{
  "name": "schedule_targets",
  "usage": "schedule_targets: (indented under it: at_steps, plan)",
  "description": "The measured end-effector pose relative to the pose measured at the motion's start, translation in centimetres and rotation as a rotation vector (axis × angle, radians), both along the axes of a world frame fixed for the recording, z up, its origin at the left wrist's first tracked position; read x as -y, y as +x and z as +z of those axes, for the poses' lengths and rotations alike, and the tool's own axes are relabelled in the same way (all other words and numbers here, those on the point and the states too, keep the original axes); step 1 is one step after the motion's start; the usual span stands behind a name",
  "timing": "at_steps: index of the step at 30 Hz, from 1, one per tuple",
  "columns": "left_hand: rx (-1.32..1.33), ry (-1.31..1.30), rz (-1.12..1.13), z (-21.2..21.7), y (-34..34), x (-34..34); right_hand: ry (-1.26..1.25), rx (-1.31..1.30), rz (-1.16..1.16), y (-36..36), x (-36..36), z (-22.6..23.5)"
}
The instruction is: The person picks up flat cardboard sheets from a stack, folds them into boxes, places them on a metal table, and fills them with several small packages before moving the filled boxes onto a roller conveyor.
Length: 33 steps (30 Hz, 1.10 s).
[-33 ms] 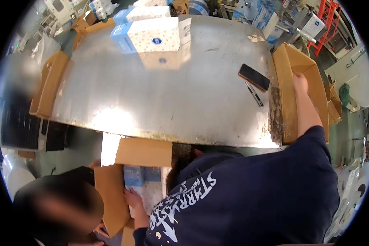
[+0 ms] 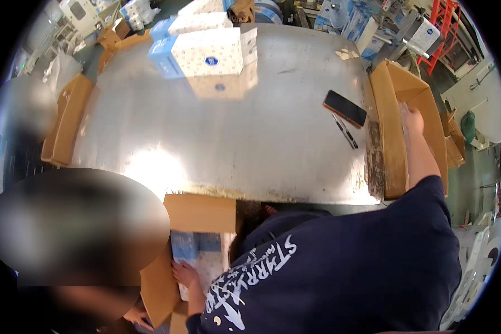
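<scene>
At the right end of the table, my right hand (image 2: 414, 120) is inside a long open cardboard box (image 2: 391, 161). Its fingers are closed on clear plastic film (image 2: 404, 114), partly hidden by the box wall and the hand. Lower down, my left hand (image 2: 185, 273) lies with fingers stretched over a white and blue pack (image 2: 185, 245) inside an open carton (image 2: 200, 212). Similar packs sit beside it there. Next to that carton's flap is another person's hand (image 2: 138, 315).
The metal table (image 2: 222, 139) carries a phone (image 2: 345, 108), two pens (image 2: 345, 132) and white-blue packs (image 2: 206, 53) at its far side. Another cardboard box (image 2: 67, 119) stands at the left end. A co-worker (image 2: 78, 234) is close on my left.
My right hand has risen slightly in the box, and clear film now shows by its fingers. The co-worker has leaned farther over the carton. My left hand stays on the pack.
</scene>
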<state>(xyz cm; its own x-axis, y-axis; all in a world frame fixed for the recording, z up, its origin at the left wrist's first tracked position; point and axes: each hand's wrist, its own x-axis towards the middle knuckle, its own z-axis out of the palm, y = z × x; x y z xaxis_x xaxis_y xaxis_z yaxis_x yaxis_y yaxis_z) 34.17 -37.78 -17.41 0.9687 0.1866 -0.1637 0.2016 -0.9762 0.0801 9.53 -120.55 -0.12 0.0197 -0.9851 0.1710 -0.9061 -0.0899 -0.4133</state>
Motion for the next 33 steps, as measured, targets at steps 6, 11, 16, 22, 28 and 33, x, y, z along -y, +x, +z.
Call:
schedule_targets:
  at_steps: [6, 11, 16, 22, 28, 33]
  plan:
    - [0.005, 0.110, -0.090, -1.1, -2.3, 3.7, 0.516, -0.292, 0.017, -9.1, 4.6, -10.2]
    - [-0.134, 0.109, -0.139, -0.3, 0.0, 7.4, 0.741, -0.113, -0.062, -7.9, 5.0, -10.8]
    - [-0.376, 0.021, -0.249, 1.0, 4.1, 10.5, 0.982, 0.191, -0.206, -9.5, 4.8, -10.7]
    - [-0.744, -0.096, -0.281, 2.6, 7.9, 11.0, 0.817, 0.243, -0.184, -9.4, 6.8, -17.1]
    - [-0.899, -0.144, -0.271, 1.5, 9.3, 11.5, 0.792, 0.240, -0.163, -8.8, 7.6, -18.6]
    - [-0.966, -0.156, -0.267, 1.5, 9.0, 11.2, 0.771, 0.248, -0.153, -8.9, 7.9, -19.5]
